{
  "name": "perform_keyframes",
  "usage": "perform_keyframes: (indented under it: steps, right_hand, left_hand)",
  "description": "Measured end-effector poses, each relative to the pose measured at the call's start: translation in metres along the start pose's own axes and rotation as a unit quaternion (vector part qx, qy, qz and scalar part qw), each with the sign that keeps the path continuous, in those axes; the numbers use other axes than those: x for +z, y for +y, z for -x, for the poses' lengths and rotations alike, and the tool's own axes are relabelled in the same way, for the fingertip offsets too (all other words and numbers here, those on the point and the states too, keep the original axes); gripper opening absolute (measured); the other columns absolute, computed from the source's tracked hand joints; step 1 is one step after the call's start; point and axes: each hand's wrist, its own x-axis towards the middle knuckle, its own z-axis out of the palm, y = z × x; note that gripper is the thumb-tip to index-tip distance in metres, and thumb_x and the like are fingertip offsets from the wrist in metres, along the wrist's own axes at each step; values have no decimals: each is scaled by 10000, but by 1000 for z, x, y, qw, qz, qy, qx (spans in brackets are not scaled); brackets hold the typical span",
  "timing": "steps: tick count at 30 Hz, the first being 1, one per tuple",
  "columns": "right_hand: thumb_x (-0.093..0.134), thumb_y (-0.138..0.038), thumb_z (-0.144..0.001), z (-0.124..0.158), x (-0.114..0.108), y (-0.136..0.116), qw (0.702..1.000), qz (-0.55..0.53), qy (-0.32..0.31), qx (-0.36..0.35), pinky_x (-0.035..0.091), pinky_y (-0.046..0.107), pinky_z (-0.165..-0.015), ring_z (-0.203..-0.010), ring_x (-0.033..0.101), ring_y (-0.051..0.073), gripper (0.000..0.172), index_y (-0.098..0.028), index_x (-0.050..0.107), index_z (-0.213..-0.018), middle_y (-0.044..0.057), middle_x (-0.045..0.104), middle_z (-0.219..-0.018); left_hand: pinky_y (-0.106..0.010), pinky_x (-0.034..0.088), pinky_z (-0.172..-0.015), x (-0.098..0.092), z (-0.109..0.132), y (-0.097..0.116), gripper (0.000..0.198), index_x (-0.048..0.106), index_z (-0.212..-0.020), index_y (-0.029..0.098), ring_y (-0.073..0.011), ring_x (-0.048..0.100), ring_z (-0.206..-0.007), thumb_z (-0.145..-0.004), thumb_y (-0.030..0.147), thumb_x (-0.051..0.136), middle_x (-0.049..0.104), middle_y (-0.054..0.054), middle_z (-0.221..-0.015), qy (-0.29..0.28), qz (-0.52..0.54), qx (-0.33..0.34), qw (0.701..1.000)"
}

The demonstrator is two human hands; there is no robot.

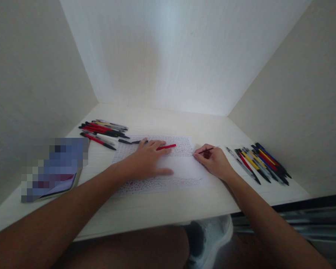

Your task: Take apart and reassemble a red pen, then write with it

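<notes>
L hand [147,161] flat, open on paper [184,172], fingers over red pen [167,147]; R hand [215,161] pinching thin refill [206,150].

Sheet [184,170] lies ctr on desk [156,119], nearer its front edge. L hand [147,160] flat on sheet's L half, pen barrel [166,147] at its fingertips, lying crosswise on sheet. R hand [214,160] on sheet's R edge w/ pen refill [205,150] pinched in it. Pen pile [103,130] behind & L of sheet; loose pen parts [131,142] btw pile & sheet's far L corner. Notebook [56,168] at desk's L edge, in front of pile. Pen row [259,162] just R of R hand. Shoe [215,235] below desk's front edge.
</notes>
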Motion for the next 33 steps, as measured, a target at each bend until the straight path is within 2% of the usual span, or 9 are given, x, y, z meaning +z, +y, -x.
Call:
perform_keyframes:
  steps: [7,15,20,24,33]
  right_hand:
    - [705,-351,-814,0,-1,-1,1000,11,-3,-16,482,303,-586,-630,614,164,165,-189,711,-781,62,725,-776]
    - [708,-359,-809,1,-1,-1,1000,-3,-3,0,463,295,-566,-618,602,152,185,-175,720,-794,66,724,-773]
    - [715,-354,-798,1,-1,1,1000,-11,11,-1,501,317,-632,-680,632,169,176,-179,710,-781,77,730,-811]
    - [710,-339,-796,1,0,1,1000,-4,11,2,480,301,-596,-648,616,158,165,-175,715,-779,68,723,-794]
    - [717,-334,-794,1,0,2,1000,-12,4,-1,485,288,-567,-632,621,153,164,-173,699,-769,71,723,-783]
  left_hand:
    - [-623,81,-1196,-3,2,2,850,348,-1554,325,-355,296,-1479,-848,771,507,343,-108,-1614,-1,3,3,1000]
    - [-621,92,-1190,-3,1,3,841,359,-1548,326,-349,281,-1486,-846,760,522,329,-114,-1620,-12,-5,-6,1000]
    - [-618,68,-1193,-3,1,3,833,357,-1549,334,-349,296,-1477,-850,757,517,338,-107,-1617,-10,1,-11,1000]
    - [-610,70,-1195,-4,2,3,826,359,-1546,341,-342,294,-1476,-848,757,512,339,-94,-1617,-12,-1,-10,1000]
    - [-601,92,-1190,4,-1,-3,833,340,-1554,349,-340,328,-1458,-853,773,487,370,-113,-1596,9,-12,3,1000]
